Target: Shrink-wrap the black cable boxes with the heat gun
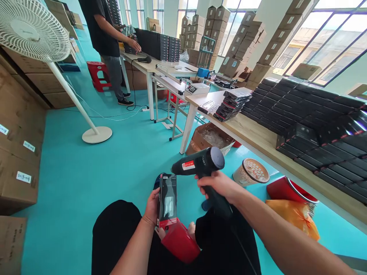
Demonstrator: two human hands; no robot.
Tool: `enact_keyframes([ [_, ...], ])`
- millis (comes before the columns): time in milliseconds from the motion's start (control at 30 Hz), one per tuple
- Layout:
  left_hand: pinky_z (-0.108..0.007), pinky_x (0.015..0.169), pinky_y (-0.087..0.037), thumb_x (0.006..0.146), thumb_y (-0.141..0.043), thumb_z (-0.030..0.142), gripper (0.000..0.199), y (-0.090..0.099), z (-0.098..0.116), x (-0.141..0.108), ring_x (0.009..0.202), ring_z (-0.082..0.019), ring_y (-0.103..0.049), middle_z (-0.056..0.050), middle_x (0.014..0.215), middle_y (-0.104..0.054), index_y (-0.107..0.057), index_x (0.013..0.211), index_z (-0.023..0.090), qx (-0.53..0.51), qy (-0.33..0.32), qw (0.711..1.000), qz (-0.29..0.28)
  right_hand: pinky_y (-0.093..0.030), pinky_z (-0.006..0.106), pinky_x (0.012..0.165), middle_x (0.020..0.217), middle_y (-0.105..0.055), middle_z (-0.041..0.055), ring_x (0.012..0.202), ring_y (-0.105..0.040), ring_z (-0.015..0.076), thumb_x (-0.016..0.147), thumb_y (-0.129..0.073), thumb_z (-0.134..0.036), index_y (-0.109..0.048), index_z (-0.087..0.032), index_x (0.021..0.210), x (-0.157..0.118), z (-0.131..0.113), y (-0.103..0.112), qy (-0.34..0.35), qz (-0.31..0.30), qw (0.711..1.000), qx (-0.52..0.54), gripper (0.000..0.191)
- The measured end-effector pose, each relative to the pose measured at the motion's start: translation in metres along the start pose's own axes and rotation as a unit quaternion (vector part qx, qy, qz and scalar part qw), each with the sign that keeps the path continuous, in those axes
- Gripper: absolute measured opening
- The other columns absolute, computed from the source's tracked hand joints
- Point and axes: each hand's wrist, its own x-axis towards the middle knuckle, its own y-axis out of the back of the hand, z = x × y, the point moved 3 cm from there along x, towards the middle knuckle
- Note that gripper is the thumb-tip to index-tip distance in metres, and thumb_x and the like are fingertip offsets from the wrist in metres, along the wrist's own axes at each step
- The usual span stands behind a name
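My right hand (220,185) is wrapped round the handle of a black heat gun (197,162) with a red and white label on its barrel. The gun's nozzle points left, close to the top end of a flat black box (168,198). That box has a red lower end and a glossy, film-like sheen. My left hand (153,206) grips it by its left edge, fingers partly hidden behind it. Just below the box, between my knees, is a red stool (182,242). The gun's cord runs down over my right leg.
A table (258,131) on the right bears stacked black boxes (306,110) and a smaller pile (232,105). Beneath stand a carton (210,137), a patterned bin (250,172) and a red bin (289,191). A white fan (97,134) stands left; a person (107,42) works at a far table.
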Motion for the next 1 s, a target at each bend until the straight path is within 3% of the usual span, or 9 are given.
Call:
enact_keyframes([
  [100, -0.042, 0.074, -0.058, 0.089, -0.055, 0.047, 0.047, -0.001, 0.004, -0.004, 0.08, -0.032, -0.075, -0.016, 0.084, -0.078, -0.074, 0.105, 0.007, -0.002, 0.0, 1.0, 0.017, -0.047, 0.025, 0.049, 0.053, -0.06, -0.0024, 0.051, -0.055, 0.0136, 0.07, -0.068, -0.024, -0.062, -0.016, 0.09, 0.011, 0.005, 0.018, -0.009, 0.005, 1.0, 0.001, 0.022],
  [200, -0.044, 0.076, -0.058, 0.088, -0.055, 0.047, 0.052, -0.004, 0.006, -0.002, 0.082, -0.033, -0.075, -0.018, 0.089, -0.078, -0.072, 0.114, 0.006, -0.01, -0.005, 1.0, 0.012, -0.047, 0.025, 0.05, 0.055, -0.061, -0.0026, 0.051, -0.055, 0.0129, 0.072, -0.067, -0.025, -0.062, -0.017, 0.09, 0.003, 0.014, 0.027, -0.024, -0.022, 0.999, -0.012, 0.02],
  [400, -0.043, 0.069, -0.058, 0.09, -0.052, 0.043, 0.047, -0.009, 0.003, 0.001, 0.071, -0.032, -0.074, -0.017, 0.081, -0.078, -0.073, 0.108, 0.005, -0.014, -0.008, 0.999, 0.036, -0.045, 0.027, 0.046, 0.049, -0.062, -0.003, 0.044, -0.054, 0.0144, 0.061, -0.069, -0.018, -0.064, -0.018, 0.078, -0.025, 0.031, 0.021, -0.086, -0.172, 0.977, -0.091, 0.018],
  [533, -0.042, 0.071, -0.058, 0.089, -0.053, 0.045, 0.049, -0.011, 0.004, -0.003, 0.076, -0.032, -0.075, -0.018, 0.085, -0.078, -0.073, 0.11, 0.004, -0.004, -0.008, 0.999, 0.034, -0.045, 0.026, 0.053, 0.052, -0.06, -0.0064, 0.049, -0.054, 0.0128, 0.071, -0.061, -0.024, -0.061, -0.02, 0.089, -0.02, 0.028, 0.019, -0.008, -0.088, 0.992, -0.088, 0.019],
  [600, -0.043, 0.072, -0.058, 0.089, -0.055, 0.045, 0.051, -0.011, 0.004, -0.004, 0.076, -0.032, -0.074, -0.018, 0.086, -0.078, -0.072, 0.114, 0.005, -0.006, -0.002, 1.0, 0.022, -0.044, 0.026, 0.053, 0.051, -0.06, -0.0066, 0.048, -0.053, 0.0127, 0.07, -0.061, -0.023, -0.062, -0.02, 0.089, -0.02, 0.028, 0.017, -0.006, -0.078, 0.993, -0.09, 0.019],
  [767, -0.045, 0.08, -0.058, 0.088, -0.053, 0.045, 0.054, -0.01, 0.006, -0.003, 0.085, -0.034, -0.075, -0.018, 0.092, -0.078, -0.07, 0.119, 0.004, -0.028, -0.018, 0.999, 0.013, -0.043, 0.026, 0.047, 0.048, -0.059, -0.0049, 0.046, -0.054, 0.0139, 0.062, -0.065, -0.018, -0.065, -0.019, 0.071, -0.037, 0.048, 0.005, -0.078, -0.209, 0.966, -0.131, 0.009],
  [900, -0.043, 0.076, -0.059, 0.089, -0.052, 0.044, 0.052, -0.011, 0.007, -0.005, 0.08, -0.032, -0.075, -0.019, 0.091, -0.078, -0.071, 0.115, 0.003, -0.022, -0.022, 0.999, 0.038, -0.046, 0.028, 0.053, 0.054, -0.06, -0.0047, 0.051, -0.054, 0.0143, 0.07, -0.064, -0.026, -0.065, -0.019, 0.086, -0.044, 0.057, 0.007, -0.015, -0.055, 0.998, -0.036, 0.017],
  [933, -0.043, 0.076, -0.059, 0.089, -0.051, 0.044, 0.052, -0.012, 0.008, -0.005, 0.08, -0.032, -0.075, -0.019, 0.091, -0.078, -0.071, 0.115, 0.004, -0.023, -0.023, 0.999, 0.037, -0.046, 0.028, 0.052, 0.054, -0.059, -0.0045, 0.051, -0.054, 0.0147, 0.07, -0.065, -0.027, -0.064, -0.019, 0.087, -0.046, 0.06, 0.004, -0.021, -0.045, 0.998, -0.026, 0.019],
  [1000, -0.044, 0.079, -0.059, 0.089, -0.05, 0.045, 0.054, -0.013, 0.01, -0.005, 0.083, -0.032, -0.076, -0.018, 0.093, -0.078, -0.07, 0.118, 0.004, -0.032, -0.034, 0.998, 0.033, -0.045, 0.029, 0.05, 0.053, -0.058, -0.0034, 0.049, -0.052, 0.0147, 0.067, -0.066, -0.027, -0.064, -0.018, 0.08, -0.054, 0.067, -0.008, -0.06, -0.092, 0.994, -0.024, 0.016],
])
